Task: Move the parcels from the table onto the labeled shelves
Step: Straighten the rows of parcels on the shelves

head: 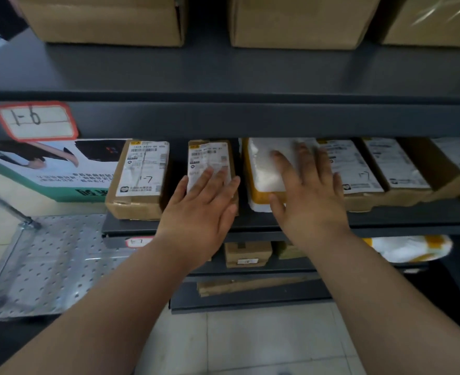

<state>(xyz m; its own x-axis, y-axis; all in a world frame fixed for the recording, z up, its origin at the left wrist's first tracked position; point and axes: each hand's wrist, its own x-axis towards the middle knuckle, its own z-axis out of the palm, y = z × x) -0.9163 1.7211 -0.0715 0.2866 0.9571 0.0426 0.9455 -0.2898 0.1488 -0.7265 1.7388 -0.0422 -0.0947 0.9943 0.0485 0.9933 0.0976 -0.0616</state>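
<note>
Parcels (139, 171) already line the shelf (413, 215); a brown box (210, 158) lies under the flat left hand (201, 207), a yellow mailer (261, 171) under the flat right hand (310, 190), neither gripped; table unseen, remainder unknown.

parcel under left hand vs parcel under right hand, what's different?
The box under the left hand is stiff brown cardboard; the bag under the right hand is soft white-and-yellow plastic. The box has a printed label on top; the bag shows no readable print. The bag is wider than the box. Both lie flat on one shelf, a flat hand on each.
</note>
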